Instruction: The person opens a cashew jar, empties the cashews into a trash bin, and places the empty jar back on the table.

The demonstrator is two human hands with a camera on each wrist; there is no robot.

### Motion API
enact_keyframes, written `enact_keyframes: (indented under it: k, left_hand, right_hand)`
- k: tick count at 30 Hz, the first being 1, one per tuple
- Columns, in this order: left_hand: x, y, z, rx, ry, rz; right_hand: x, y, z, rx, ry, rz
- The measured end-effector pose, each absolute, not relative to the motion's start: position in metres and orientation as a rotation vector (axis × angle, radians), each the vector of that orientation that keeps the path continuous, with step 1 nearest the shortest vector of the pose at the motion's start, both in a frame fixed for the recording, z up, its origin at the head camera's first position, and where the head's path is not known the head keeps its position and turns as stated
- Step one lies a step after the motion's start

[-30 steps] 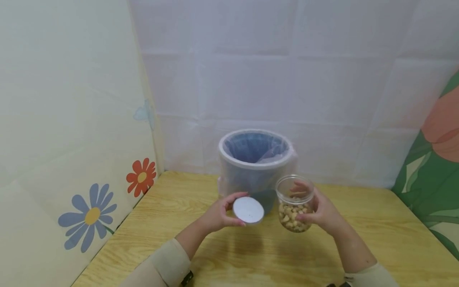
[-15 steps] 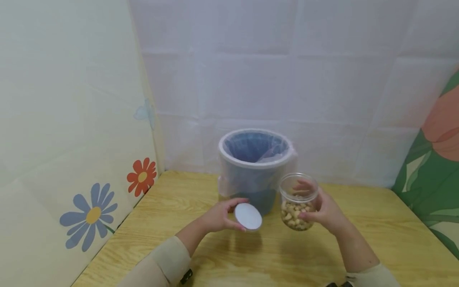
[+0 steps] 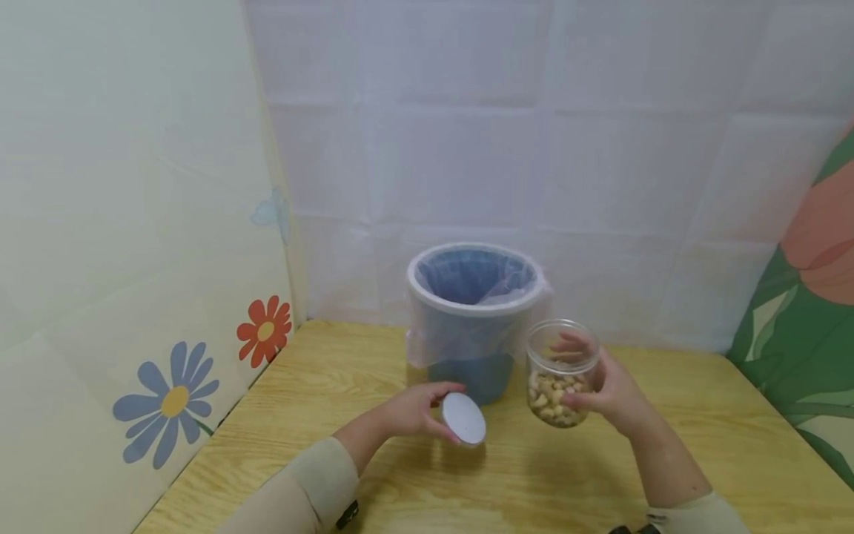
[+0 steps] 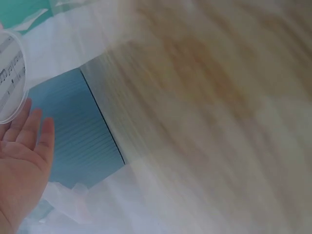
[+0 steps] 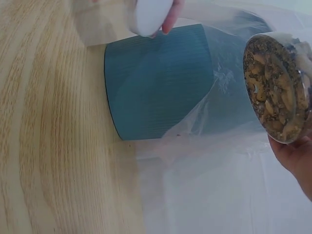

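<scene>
My left hand (image 3: 415,411) pinches a round white lid (image 3: 463,419) at its edge, thumb below and fingers above, with the disc tilted above the table. In the left wrist view the lid (image 4: 10,78) shows a face printed with dark marks. To the right, my right hand (image 3: 617,393) grips a clear, open-topped jar (image 3: 563,352) from its right side, off the table. Cashew nuts (image 3: 552,397) fill roughly its lower half. Through the base, the right wrist view shows nuts and dark crumbs (image 5: 265,85).
A blue bin (image 3: 470,374) with a white rim and a clear plastic liner (image 3: 437,341) stands behind both hands on the wood-grain table (image 3: 347,363). A white sheet (image 3: 467,163) hangs at the back. Flower-printed cloths flank the table on both sides.
My left hand has lowered a little and turned the lid to a steeper tilt. The right hand has carried the jar slightly to the right, so lid and jar are farther apart.
</scene>
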State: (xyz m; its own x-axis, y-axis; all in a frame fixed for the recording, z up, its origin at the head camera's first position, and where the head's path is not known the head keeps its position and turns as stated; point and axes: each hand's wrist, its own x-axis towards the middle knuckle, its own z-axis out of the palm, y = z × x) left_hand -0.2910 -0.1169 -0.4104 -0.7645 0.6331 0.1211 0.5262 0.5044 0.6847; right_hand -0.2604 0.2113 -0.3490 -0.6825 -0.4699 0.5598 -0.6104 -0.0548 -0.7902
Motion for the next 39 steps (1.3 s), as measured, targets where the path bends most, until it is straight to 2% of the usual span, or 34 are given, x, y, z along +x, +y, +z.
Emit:
enact_keyframes:
  k: [13,39]
  left_hand:
    - [-0.292,-0.112,-0.414,0.923,2.721,0.819]
    - [-0.292,-0.104,-0.418,1.013,2.725,0.641]
  right_hand:
    - [-0.261,0.212,-0.345,1.192,-2.092,1.837]
    - [-0.261,0.213,-0.347,1.195,-2.100,1.836]
